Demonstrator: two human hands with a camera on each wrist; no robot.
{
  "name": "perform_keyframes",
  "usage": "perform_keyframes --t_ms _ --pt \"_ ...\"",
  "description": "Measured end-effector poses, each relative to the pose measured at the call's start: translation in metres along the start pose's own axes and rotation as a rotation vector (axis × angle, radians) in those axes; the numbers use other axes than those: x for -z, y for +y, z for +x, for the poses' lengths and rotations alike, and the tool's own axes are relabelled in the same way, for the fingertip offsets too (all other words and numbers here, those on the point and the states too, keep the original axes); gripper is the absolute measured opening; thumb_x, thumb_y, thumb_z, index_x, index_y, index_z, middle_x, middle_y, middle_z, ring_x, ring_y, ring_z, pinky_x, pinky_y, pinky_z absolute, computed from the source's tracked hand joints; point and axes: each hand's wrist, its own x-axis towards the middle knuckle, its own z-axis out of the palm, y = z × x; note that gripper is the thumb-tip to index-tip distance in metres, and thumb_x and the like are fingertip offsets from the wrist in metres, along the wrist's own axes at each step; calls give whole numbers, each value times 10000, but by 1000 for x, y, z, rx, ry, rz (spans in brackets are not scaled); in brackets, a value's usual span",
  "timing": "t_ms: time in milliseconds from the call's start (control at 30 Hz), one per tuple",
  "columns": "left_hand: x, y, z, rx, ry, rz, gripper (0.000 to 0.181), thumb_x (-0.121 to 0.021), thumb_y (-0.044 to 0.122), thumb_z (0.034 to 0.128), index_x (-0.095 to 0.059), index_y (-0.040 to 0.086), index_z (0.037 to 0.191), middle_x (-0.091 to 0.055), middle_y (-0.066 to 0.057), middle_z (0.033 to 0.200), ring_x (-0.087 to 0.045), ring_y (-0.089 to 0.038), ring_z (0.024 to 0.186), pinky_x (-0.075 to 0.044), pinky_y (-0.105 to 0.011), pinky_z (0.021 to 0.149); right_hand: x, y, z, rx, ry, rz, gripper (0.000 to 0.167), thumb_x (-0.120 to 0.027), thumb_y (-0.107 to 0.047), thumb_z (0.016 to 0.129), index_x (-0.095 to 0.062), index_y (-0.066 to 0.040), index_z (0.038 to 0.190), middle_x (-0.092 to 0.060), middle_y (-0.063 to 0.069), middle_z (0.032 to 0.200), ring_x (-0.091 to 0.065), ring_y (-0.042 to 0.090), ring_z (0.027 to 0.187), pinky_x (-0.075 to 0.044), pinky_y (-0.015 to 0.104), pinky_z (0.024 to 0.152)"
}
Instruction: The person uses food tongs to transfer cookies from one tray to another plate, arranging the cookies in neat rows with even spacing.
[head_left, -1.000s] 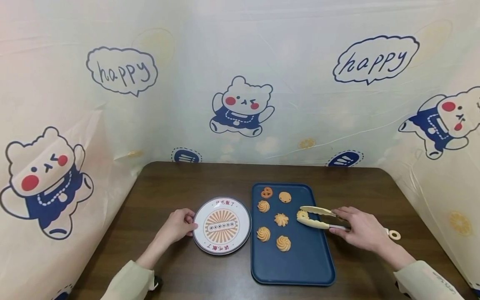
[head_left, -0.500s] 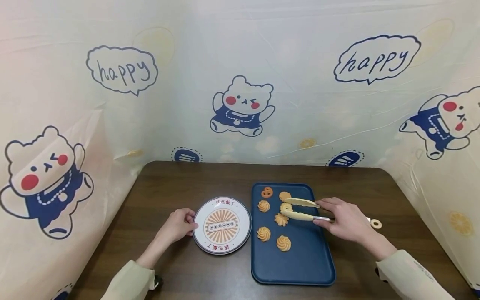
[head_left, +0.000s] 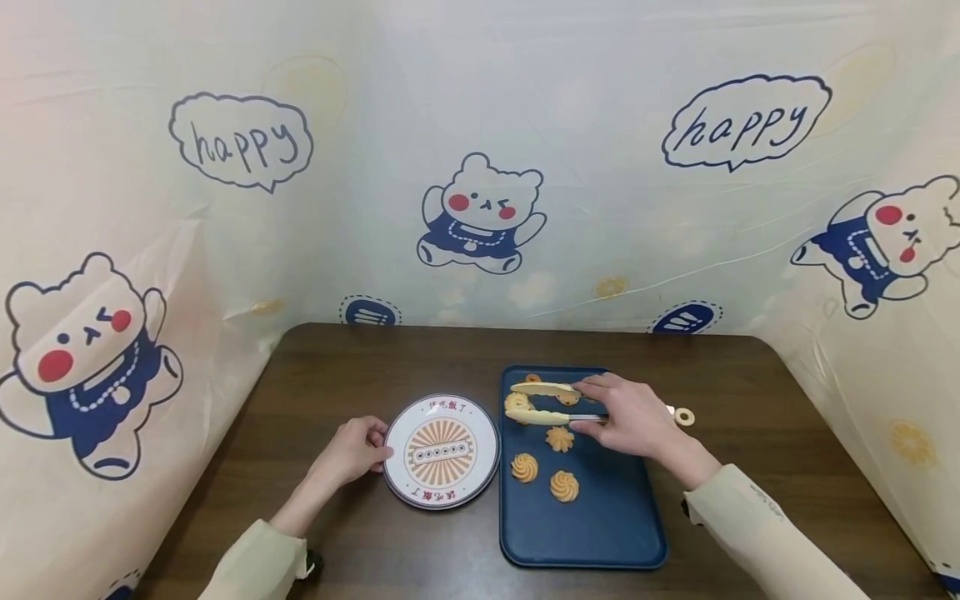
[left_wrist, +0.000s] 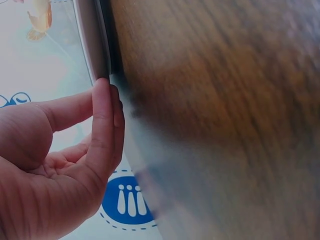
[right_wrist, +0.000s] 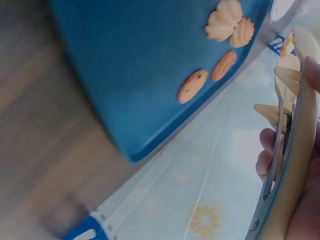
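My left hand (head_left: 351,450) pinches the left rim of a round white plate (head_left: 441,454) with a printed sunburst; the left wrist view shows thumb and fingers meeting at the plate's edge (left_wrist: 92,42). My right hand (head_left: 633,417) grips cream-coloured tongs (head_left: 547,418) above the far part of a blue tray (head_left: 592,533). Between the tong tips is a cookie (head_left: 517,402), also seen as a ridged cookie (right_wrist: 287,44) in the right wrist view. The tongs partly cover a pretzel (head_left: 532,377) and a round cookie (head_left: 567,399) on the tray.
Nearer on the tray lie a flower-shaped cookie (head_left: 559,438) and two swirl cookies (head_left: 524,467). Plate and tray sit side by side on a dark wooden table (head_left: 375,367). A printed cloth (head_left: 600,250) hangs behind and at both sides.
My right hand has carried the tongs and the cookie left across the tray, from its right side to above its far left part. My left hand stays at the plate.
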Motion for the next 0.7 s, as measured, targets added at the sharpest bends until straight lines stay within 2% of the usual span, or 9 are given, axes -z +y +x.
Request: perform_keyframes --t_ms 400,567,700 --pt "-1 0 0 8 2 -17 314 -741 -38 850 -594 -101 1120 -535 -113 835 -599 -174 636 -574 -321 591 -17 -38 48 92 -38 -29 573 -755 -485 843 -678 -133 1289 -674 28 1221 -617 161 948 -547 317 680" --pt "-1 1 0 -8 -15 -24 310 -733 -41 856 -585 -114 1119 -530 -114 834 -595 -169 632 -573 -325 587 -30 -52 62 120 -86 -75 548 -709 -505 875 -678 -142 1284 -660 30 1262 -629 196 1087 -571 335 787" --pt "-1 0 2 8 -21 -13 319 -735 -30 861 -582 -107 1130 -528 -115 840 -593 -174 642 -573 -324 594 -41 -64 72 125 -119 -67 547 -689 -501 891 -665 -141 1302 -641 47 1298 -617 226 1153 -564 375 861"
